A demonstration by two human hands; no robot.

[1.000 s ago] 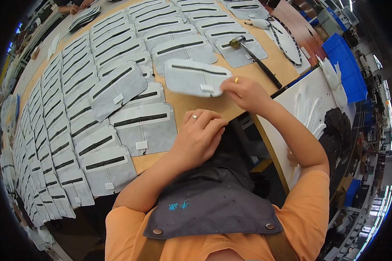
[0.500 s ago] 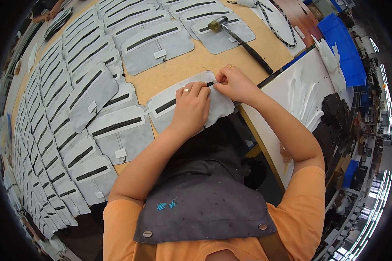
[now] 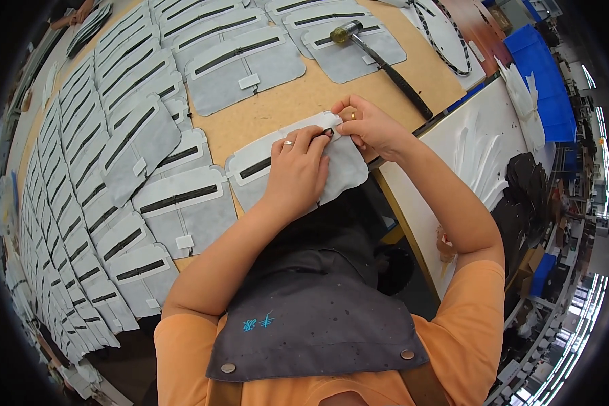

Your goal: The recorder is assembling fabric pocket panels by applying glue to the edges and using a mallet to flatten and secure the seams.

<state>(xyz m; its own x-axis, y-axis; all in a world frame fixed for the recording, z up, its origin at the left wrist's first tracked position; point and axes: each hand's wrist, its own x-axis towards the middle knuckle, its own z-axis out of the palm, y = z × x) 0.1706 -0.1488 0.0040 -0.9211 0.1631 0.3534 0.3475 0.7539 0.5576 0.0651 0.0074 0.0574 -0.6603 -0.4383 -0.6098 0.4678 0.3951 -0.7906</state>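
Observation:
A grey panel (image 3: pixel 348 168) with a paler top band lies in front of me at the board's near edge. Along its band runs a black zipper-like strip (image 3: pixel 255 168). My left hand (image 3: pixel 296 168) rests across the panel's middle, its bent fingers closed at the strip's right part and hiding some of it. Close beside those fingertips, my right hand (image 3: pixel 372 127) pinches the pale edge at the panel's upper right corner, beyond the strip's end. Whether a separate thin piece is between its fingers, I cannot tell.
Many similar panels (image 3: pixel 183 196) overlap in rows to the left and behind. A black-handled hammer (image 3: pixel 389 71) lies on the tan board (image 3: pixel 257 116), its head on another panel. At right are white strips (image 3: pixel 477 152), a black pile (image 3: pixel 524 189) and a blue bin (image 3: pixel 541 81).
My right hand has turned slightly, with its index finger now extended over the panel's corner. My left fingers stay at the strip, where a small dark loose bit now shows. The view has shifted slightly.

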